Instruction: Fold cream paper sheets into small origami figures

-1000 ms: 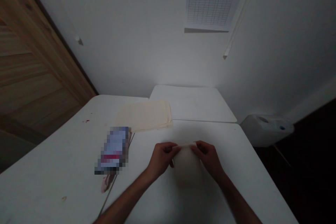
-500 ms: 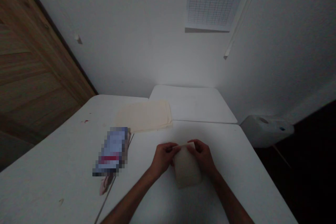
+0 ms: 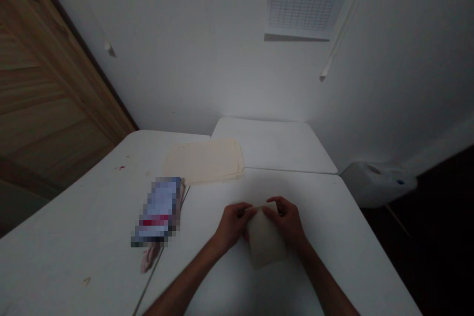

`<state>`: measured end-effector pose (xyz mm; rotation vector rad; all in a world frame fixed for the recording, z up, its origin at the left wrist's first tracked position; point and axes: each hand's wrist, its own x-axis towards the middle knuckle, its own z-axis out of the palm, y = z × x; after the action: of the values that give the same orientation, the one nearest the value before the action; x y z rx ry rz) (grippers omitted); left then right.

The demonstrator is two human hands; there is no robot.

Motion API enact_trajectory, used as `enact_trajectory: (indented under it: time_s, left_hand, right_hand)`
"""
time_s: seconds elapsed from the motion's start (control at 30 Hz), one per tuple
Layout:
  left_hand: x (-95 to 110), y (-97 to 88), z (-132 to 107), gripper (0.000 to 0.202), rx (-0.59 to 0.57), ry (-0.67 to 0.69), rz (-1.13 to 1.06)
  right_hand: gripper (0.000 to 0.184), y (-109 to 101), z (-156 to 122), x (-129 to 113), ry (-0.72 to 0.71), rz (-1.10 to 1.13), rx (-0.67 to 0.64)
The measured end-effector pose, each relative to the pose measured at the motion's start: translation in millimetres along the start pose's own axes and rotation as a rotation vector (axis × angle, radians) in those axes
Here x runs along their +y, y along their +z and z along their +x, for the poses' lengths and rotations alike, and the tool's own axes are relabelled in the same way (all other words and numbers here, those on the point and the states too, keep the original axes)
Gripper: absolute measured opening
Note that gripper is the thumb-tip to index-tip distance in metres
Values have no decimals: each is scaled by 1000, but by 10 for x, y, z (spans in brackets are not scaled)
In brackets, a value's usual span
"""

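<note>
Two bare hands up front, both at the far edge of one small pale sheet (image 3: pixel 268 247). Sheet sits between the forearms, over the white table (image 3: pixel 218 291), near edge towards the wearer. Can't tell if that edge touches the tabletop.

Left hand (image 3: pixel 230 224): thumb and fingertips pinched together on the far left corner. Right hand (image 3: pixel 289 223): thumb lies on the sheet near the far edge, index finger raised clear of it. Other fingers partly hidden, so can't tell if they clamp from behind.

Handling, my read: very light, thin, bends easily but has some body, since it spreads fairly flat from the top edge. Paper or cloth, too dim to call. Low slip risk; creasing likelier, tearing too if paper. Best hold: both far corners, light thumb-and-finger pinch, even tension. Avoid squeezing mid-panel.

Further out, left: a pixelated item (image 3: pixel 157 212), identity unreadable, pinkish soft piece (image 3: pixel 150 259) poking out below it. Beyond that, a low stack of cream sheets (image 3: pixel 203 160), edges not quite aligned; looks floppy, lift by a corner. Furthest: printed grid form (image 3: pixel 303 2) on the wall.
</note>
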<state>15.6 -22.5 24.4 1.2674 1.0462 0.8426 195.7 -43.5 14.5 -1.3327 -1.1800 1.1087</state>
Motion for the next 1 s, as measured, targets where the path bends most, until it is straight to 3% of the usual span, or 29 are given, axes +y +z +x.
enact_trajectory:
  time_s: [0.17, 0.3, 0.47, 0.63, 0.8, 1.0]
  left_hand:
    - [27, 1, -16, 41, 13, -9, -9]
    - [35, -5, -28, 45, -1, -22, 5]
    - [13, -19, -34, 43, -23, -13, -13]
    - [-15, -26, -31, 42, -23, -7, 9]
    - [11, -27, -54, 40, 20, 26, 160]
    - [-23, -80, -48, 29, 44, 197, 417]
  right_hand:
    - [42, -13, -6, -13, 34, 58, 74]
    - [43, -35, -6, -6, -17, -34, 97]
    - [31, -87, -12, 1, -115, -241, 68]
    - [22, -120, -6, -1, -208, -286, 37]
    - [28, -114, -6, 10, -133, -253, 36]
    - [30, -115, 1, -9, -80, -190, 129]
